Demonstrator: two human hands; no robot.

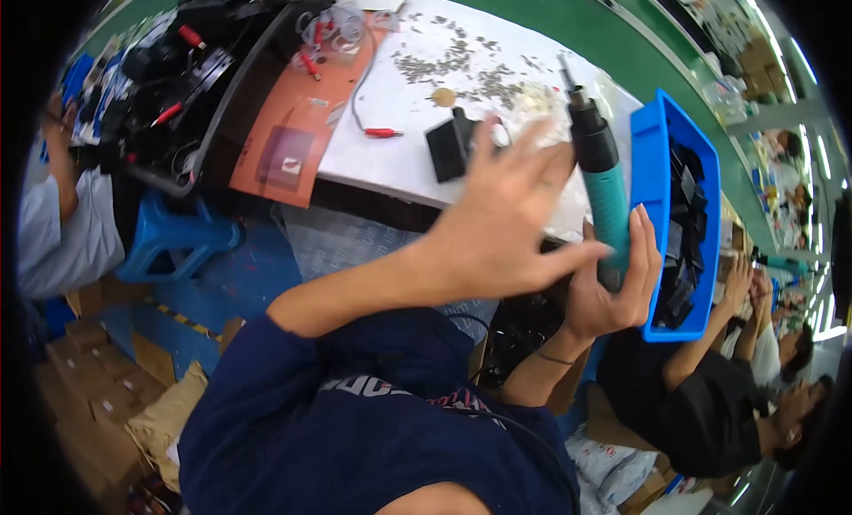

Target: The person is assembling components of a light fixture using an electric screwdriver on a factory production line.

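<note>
My right hand (612, 284) is wrapped round the lower body of a teal and black electric screwdriver (605, 191), whose bit points up and away from me. My left hand (506, 213) reaches over the front edge of the white table, fingers spread and slightly blurred, with the thumb stretched toward the screwdriver. Just beyond its fingers, on the left, a black plug-in power adapter (450, 149) lies on the tabletop. Whether the fingers touch it is hard to make out. Many small metal pieces (453, 58) are scattered farther back on the white table (390, 165).
A blue bin (650, 160) of black parts stands right of the screwdriver. On the left, an orange mat (266, 173) and a black crate (222, 116) with red-clipped cables sit beside a cable with a red plug (383, 133). Co-workers sit at both sides; a blue stool (173, 235) stands left.
</note>
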